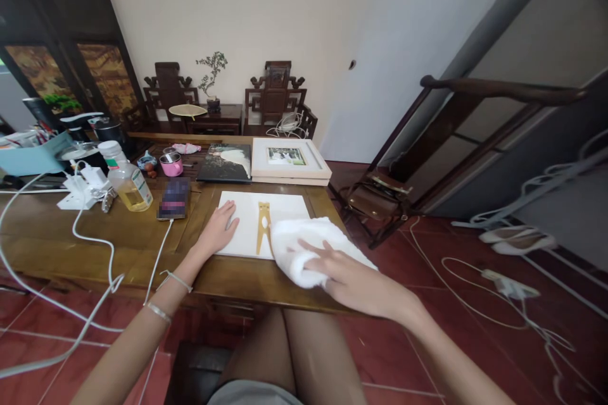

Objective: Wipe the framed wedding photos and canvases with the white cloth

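Note:
A white board (243,209) lies flat on the wooden table in front of me, with a gold-coloured, two-legged figure (263,218) on its face; I cannot tell if it is printed or a loose piece. My left hand (219,228) rests on the board's left edge, fingers stretched out and nothing held. A fluffy white towel (299,234) covers the board's right part and reaches past the table's edge. My right hand (332,266) grips the bunched towel, its fingers partly sunk in the folds.
Behind the board lie a dark picture panel (225,162) and a white-framed photo (287,157). To the left are a phone (173,198) on a cable, a bottle of yellow liquid (130,183), a pink cup (171,164) and a power strip (76,193). A wooden chair (380,199) stands right.

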{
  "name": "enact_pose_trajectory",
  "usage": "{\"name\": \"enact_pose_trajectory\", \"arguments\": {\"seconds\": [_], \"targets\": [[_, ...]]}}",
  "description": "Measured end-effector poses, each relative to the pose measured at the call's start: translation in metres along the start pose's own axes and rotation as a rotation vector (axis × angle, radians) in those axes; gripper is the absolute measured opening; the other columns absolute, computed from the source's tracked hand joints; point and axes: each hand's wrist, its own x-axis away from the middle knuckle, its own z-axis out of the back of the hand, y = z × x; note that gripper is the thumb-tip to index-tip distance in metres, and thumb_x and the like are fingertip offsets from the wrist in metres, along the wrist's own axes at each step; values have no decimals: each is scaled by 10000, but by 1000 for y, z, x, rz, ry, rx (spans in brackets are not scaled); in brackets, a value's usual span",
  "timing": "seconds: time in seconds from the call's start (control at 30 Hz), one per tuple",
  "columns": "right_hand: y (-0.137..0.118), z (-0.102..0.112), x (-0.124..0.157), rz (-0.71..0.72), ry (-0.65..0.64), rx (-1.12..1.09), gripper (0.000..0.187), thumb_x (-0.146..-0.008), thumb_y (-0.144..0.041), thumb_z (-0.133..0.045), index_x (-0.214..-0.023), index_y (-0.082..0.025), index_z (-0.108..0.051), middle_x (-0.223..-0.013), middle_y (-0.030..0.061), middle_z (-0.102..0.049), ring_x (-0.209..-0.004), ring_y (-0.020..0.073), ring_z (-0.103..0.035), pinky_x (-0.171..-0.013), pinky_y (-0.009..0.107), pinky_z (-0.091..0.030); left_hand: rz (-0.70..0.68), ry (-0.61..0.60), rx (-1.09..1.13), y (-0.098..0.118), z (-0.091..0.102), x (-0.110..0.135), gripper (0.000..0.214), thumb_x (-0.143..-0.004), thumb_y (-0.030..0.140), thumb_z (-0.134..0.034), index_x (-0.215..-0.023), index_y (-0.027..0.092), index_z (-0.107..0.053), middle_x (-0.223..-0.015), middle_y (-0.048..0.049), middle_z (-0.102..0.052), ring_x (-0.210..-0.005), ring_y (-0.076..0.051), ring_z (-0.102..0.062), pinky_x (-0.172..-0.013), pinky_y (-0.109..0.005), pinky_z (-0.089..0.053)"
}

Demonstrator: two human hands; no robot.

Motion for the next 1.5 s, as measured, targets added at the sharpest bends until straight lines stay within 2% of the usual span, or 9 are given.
{"name": "enact_pose_trajectory", "arguments": {"seconds": [0.13, 0.3, 0.43, 0.67, 0.8, 0.93, 1.13, 1.3, 1.5], "targets": [[9, 4, -1, 1, 8, -75, 556, -694, -22, -368, -1131, -217, -651, -1435, 42, -485, -1419, 237, -245, -1158, 520, -161, -6, -3, -12, 1, 0, 0, 479, -909, 308, -398, -1328, 98, -497, -1451, -175, -441, -1385, -275, -360, -1142, -506, -273], [50, 3, -73, -147, 217, 30, 548, -726, -57, -391, -1214, -183, -606, -1416, 84, -504, -1429, 281, -212, -1125, 607, -140, -3, -10, 1, 0, 2, 0, 486, -907, 320, -400, -1329, 100, -499, -1454, -170, -439, -1387, -267, -358, -1148, -499, -266], [49, -2, -115, -239, 325, 123, 511, -784, -91, -398, -1254, -176, -581, -1490, 99, -402, -1431, 342, -176, -1068, 692, -135, -4, -11, 19, 0, 3, 0, 487, -907, 334, -407, -1330, 111, -501, -1453, -167, -442, -1386, -265, -361, -1147, -497, -268], [-9, -27, -58, 111, 202, 137, 546, -611, -10, -405, -1053, -168, -684, -1519, 61, -345, -1450, 301, -102, -1125, 647, -66, 3, -6, 4, 3, 2, 0, 485, -918, 325, -388, -1334, 98, -491, -1458, -180, -429, -1392, -268, -349, -1153, -503, -248], [-20, -27, -23, 210, 116, 58, 556, -552, -2, -396, -986, -184, -693, -1497, 47, -382, -1447, 243, -144, -1164, 576, -62, 18, -26, -13, 3, 2, 0, 486, -939, 302, -327, -1332, 69, -492, -1465, -185, -419, -1399, -264, -336, -1158, -487, -245], [9, -19, -38, 125, 177, -13, 553, -619, -10, -376, -1039, -205, -677, -1488, 49, -398, -1426, 204, -230, -1171, 518, -142, 2, -25, -12, 1, 2, 0, 461, -944, 264, -312, -1328, 98, -506, -1469, -167, -420, -1402, -257, -331, -1158, -485, -248], [50, -7, -113, -129, 331, 108, 508, -763, -71, -401, -1225, -149, -596, -1443, 129, -462, -1429, 273, -217, -1126, 613, -120, -11, -27, -5, -2, 3, -1, 449, -938, 241, -326, -1327, 114, -510, -1465, -162, -428, -1400, -257, -333, -1155, -494, -254], [24, -8, -130, -140, 343, 154, 505, -758, -86, -419, -1221, -157, -608, -1491, 115, -396, -1429, 353, -173, -1063, 701, -140, -16, -10, 3, -2, 2, -1, 451, -936, 248, -332, -1328, 114, -511, -1454, -164, -441, -1391, -266, -351, -1144, -509, -273], [-33, -35, -66, 87, 216, 167, 509, -649, -43, -446, -1083, -167, -681, -1512, 79, -360, -1441, 354, -115, -1092, 697, -95, -28, 0, 3, -2, 1, -1, 453, -932, 243, -331, -1336, 134, -504, -1454, -148, -448, -1392, -261, -349, -1145, -515, -270]]}}
